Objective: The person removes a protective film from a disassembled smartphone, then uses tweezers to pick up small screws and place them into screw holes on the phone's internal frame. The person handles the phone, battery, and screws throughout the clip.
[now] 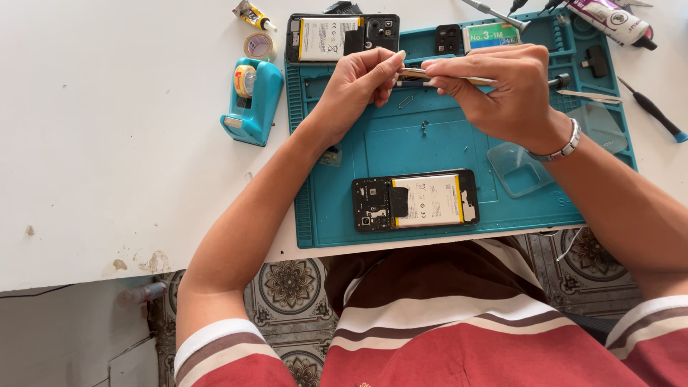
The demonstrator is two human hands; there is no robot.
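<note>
Both of your hands are raised above the far half of the teal repair mat (430, 143), forearms angled inward from its near edge. Your left hand (356, 82) is curled, thumb and fingertips pinched on one end of a thin metal tool (416, 73). Your right hand (502, 86), metal bracelet (562, 149) at the wrist, is closed over the tool's other end, knuckles up. An opened phone (416, 201) with its battery exposed lies at the mat's near edge; a second opened phone (342, 36) rests at its far left corner. A teal tape dispenser (251, 100) stands just beside the mat's left edge.
</note>
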